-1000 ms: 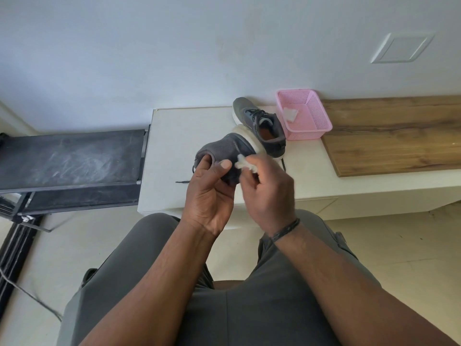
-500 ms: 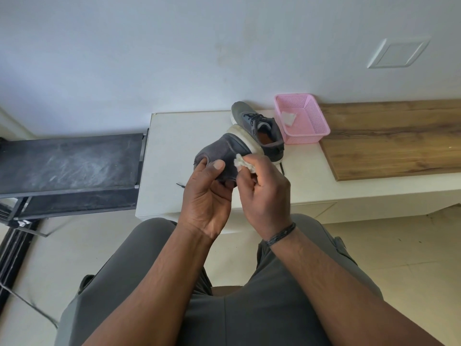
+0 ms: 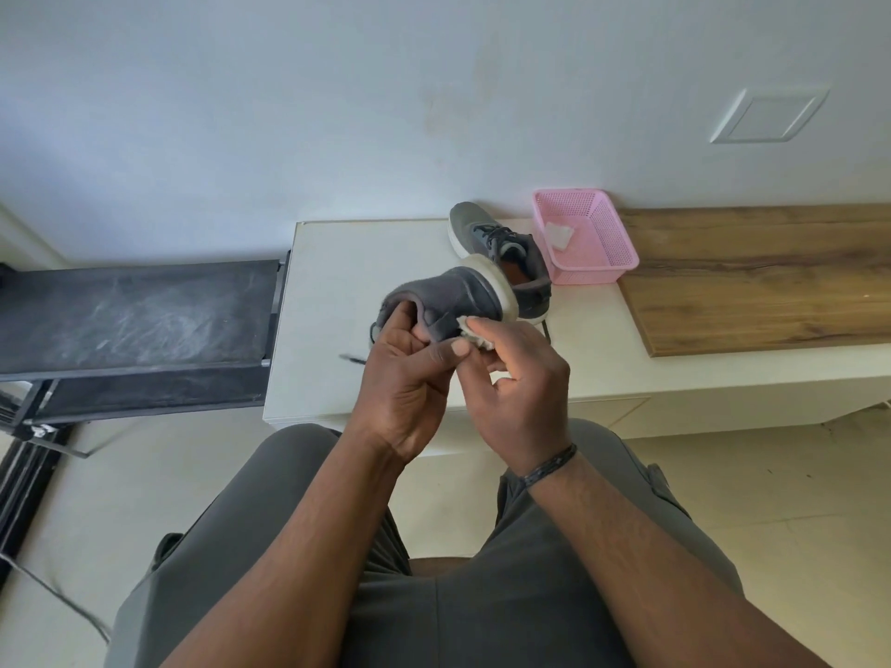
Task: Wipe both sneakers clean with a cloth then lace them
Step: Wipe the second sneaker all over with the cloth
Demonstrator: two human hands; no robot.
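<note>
A grey sneaker point(image 3: 451, 296) is held above the front of a white cabinet top point(image 3: 337, 301), tipped on its side with the pale sole point(image 3: 496, 286) turned up and to the right. The heel collar is gripped by the left hand point(image 3: 410, 378), fingers hooked inside the opening and thumb laid across the outside. A small white cloth point(image 3: 475, 332) is pinched in the curled fingers of the right hand point(image 3: 520, 383) and pressed against the grey upper just below the sole edge. A dark cord bracelet point(image 3: 549, 465) is worn on the right wrist.

The second sneaker point(image 3: 487, 233) is set on the cabinet top behind the held one, sole down, laced with dark laces, toe toward the wall. A pink mesh basket point(image 3: 612, 248) is placed just to its right, touching or nearly touching it; a white scrap point(image 3: 557, 235) is seen inside. A black lace end point(image 3: 352, 359) is laid on the white top left of the hands.

A wood-grain board point(image 3: 752, 277) is fitted over the right part of the top, beside the basket. A dark, scuffed panel point(image 3: 135, 315) on a black frame is butted against the cabinet's left edge. The back wall point(image 3: 337, 113) is plain white, with a blank square plate point(image 3: 769, 115) at upper right. Pale floor tiles point(image 3: 771, 479) are visible below. Grey trousers point(image 3: 482, 619) are seen on the seated person's legs.
</note>
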